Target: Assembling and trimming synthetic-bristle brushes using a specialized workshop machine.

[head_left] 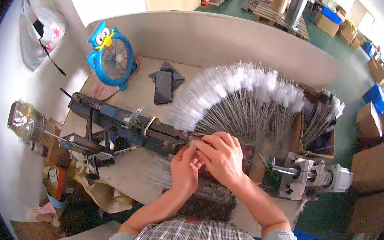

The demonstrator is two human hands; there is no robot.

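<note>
A pale bench (124, 174) fills the middle of the room, and spread over it is a great brush pile (250, 105), thin wire stems fanned out with white bristle tips pointing away from the worker. Left of the brush pile and nearer the worker, a long dark metal machine (121, 119) runs across the bench, its end blocking the space directly beside the hands. A cardboard box (298, 134) of dark-tipped brushes hems in the pile's right side; nearer the worker than that box, a silver motor unit (315, 177) closes off the right. Far left of the pile stands a blue fan (113, 59) with a duck's head.

The right hand (220, 157) and left hand (186, 166) meet just in front of the pile. The left is pinched narrow around a small pale piece (192, 144), too tiny for me to identify; the right's fingers bend over it, and I cannot tell whether they grip. A black phone (163, 88) lies left of the pile.
</note>
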